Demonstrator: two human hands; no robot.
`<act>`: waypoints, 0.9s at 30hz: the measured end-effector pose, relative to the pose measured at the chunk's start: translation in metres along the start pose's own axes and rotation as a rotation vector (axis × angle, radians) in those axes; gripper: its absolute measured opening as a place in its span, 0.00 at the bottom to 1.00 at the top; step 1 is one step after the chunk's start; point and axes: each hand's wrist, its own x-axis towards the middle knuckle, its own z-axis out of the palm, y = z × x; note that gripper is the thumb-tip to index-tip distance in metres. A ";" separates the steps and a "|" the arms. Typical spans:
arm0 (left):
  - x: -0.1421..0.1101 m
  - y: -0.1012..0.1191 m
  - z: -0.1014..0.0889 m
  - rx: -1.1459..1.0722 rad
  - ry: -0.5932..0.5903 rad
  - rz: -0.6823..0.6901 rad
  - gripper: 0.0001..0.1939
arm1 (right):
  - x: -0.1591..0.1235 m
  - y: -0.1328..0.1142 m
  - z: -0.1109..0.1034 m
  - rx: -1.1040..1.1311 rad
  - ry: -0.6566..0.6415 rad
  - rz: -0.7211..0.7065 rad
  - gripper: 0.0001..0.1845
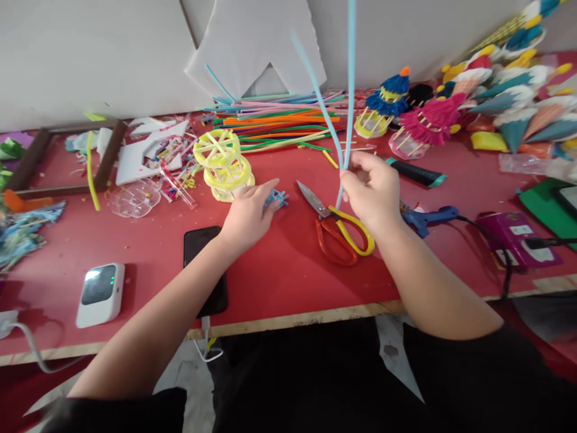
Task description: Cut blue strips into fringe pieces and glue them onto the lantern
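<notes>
My right hand (372, 189) is closed in a pinch around light blue pipe cleaners (350, 90), which rise upright above the fist; one strand leans to the left. Beside a small pile of short blue pipe cleaner pieces (278, 197), my left hand (250, 213) has its thumb and index finger apart. Some of the pieces show between those fingers. Scissors (319, 207) with one red and one yellow handle lie between the hands, blades slightly parted. Just behind my left hand stands a yellow two-tier frame of rings and sticks (225, 162).
Colourful pipe cleaners (279, 120) are heaped at the back. A phone (211, 294) lies under my left forearm, near a white device (100, 294). A black-handled cutter (415, 173), blue glue gun (426, 219) and purple power strip (518, 237) are at right. Finished paper cones (518, 120) stand behind.
</notes>
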 end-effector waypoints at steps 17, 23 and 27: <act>-0.005 0.033 -0.014 -0.531 0.101 -0.124 0.16 | -0.040 -0.035 0.018 0.388 -0.502 0.060 0.06; -0.005 0.029 -0.009 -0.530 0.084 -0.126 0.06 | -0.036 -0.037 0.016 0.377 -0.306 0.083 0.14; -0.008 0.021 0.005 -0.491 0.129 -0.086 0.04 | -0.039 -0.040 0.015 0.321 -0.334 0.022 0.13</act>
